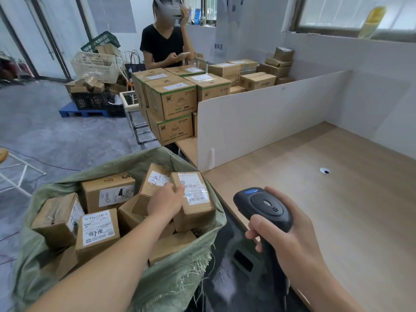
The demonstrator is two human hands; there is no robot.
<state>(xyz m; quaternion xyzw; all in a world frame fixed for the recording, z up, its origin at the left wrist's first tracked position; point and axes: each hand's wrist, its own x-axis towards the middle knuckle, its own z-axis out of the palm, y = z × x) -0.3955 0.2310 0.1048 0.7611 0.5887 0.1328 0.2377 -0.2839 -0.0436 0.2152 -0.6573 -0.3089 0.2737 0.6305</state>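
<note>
A green woven sack (175,287) stands open at the lower left, filled with several labelled cardboard parcels. My left hand (165,202) reaches into it and grips a small brown parcel (194,207) with a white barcode label on top, at the sack's right rim. My right hand (286,235) holds a black handheld barcode scanner (262,204) by its handle, its head level with the parcel and a little to its right, above the edge of a wooden table (337,199).
A white partition board (270,118) stands on the table's far side. Behind it are stacked cardboard boxes (173,102), with a person in a black top standing by them. Plastic crates and baskets (94,64) sit on a blue pallet at far left. A white metal frame (18,174) stands left.
</note>
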